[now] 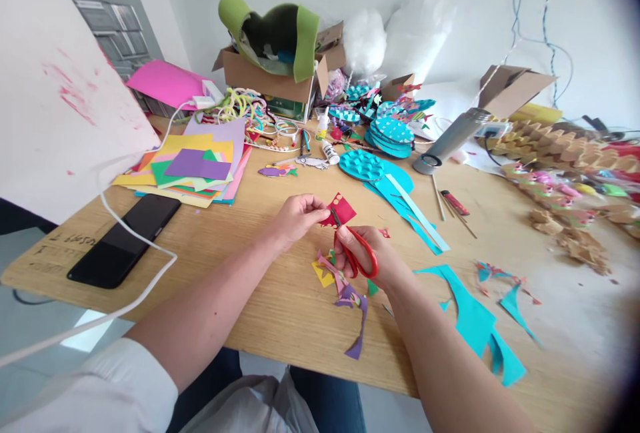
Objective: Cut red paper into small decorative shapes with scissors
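My left hand (301, 218) pinches the left edge of a small red piece of paper (343, 209) above the middle of the table. Round cut-outs show along the paper's edges. My right hand (364, 256) grips red-handled scissors (371, 261), with its fingers around the handles. The blades point up and left and meet the paper near my left fingertips. Below my hands lie purple paper scraps (356, 326), a yellow scrap (323, 274) and small pink and green bits. A tiny red scrap (384, 233) rests just right of the paper.
A black phone (125, 239) and white cable (163, 251) lie left, near stacked coloured paper (200, 165). Turquoise scraps (470, 316) are at the right. Farther back are turquoise discs (363, 165), a metal flask (453, 141), glue bottles (330, 152) and a cardboard box (270, 79).
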A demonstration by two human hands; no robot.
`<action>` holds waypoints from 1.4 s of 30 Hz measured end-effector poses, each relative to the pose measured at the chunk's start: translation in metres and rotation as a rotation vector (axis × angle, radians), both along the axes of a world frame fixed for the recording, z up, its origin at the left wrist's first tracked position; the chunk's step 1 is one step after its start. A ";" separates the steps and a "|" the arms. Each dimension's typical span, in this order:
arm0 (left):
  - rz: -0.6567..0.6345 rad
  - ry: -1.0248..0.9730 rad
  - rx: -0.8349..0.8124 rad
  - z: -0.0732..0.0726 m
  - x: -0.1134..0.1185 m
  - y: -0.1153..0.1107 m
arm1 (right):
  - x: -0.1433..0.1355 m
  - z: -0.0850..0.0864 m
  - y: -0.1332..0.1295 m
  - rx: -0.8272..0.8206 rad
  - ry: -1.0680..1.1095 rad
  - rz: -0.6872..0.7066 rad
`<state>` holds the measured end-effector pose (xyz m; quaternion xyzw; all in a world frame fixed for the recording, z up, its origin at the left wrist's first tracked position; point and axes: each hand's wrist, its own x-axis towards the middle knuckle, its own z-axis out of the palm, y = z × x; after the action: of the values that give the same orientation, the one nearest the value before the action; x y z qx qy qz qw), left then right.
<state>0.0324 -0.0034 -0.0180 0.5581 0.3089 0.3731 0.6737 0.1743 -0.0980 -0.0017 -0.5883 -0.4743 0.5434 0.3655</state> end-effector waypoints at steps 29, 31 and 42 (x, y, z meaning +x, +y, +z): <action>-0.083 0.020 -0.033 0.000 -0.003 0.002 | 0.005 0.006 -0.002 0.024 -0.058 0.081; -0.090 0.022 -0.022 -0.001 -0.003 0.002 | 0.005 0.007 -0.002 0.028 -0.061 0.078; -0.100 -0.005 -0.034 0.000 -0.003 0.003 | 0.004 0.005 -0.002 0.038 -0.032 0.066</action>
<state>0.0297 -0.0006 -0.0180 0.5604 0.2851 0.3350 0.7017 0.1786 -0.0997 0.0034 -0.5738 -0.5098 0.5365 0.3509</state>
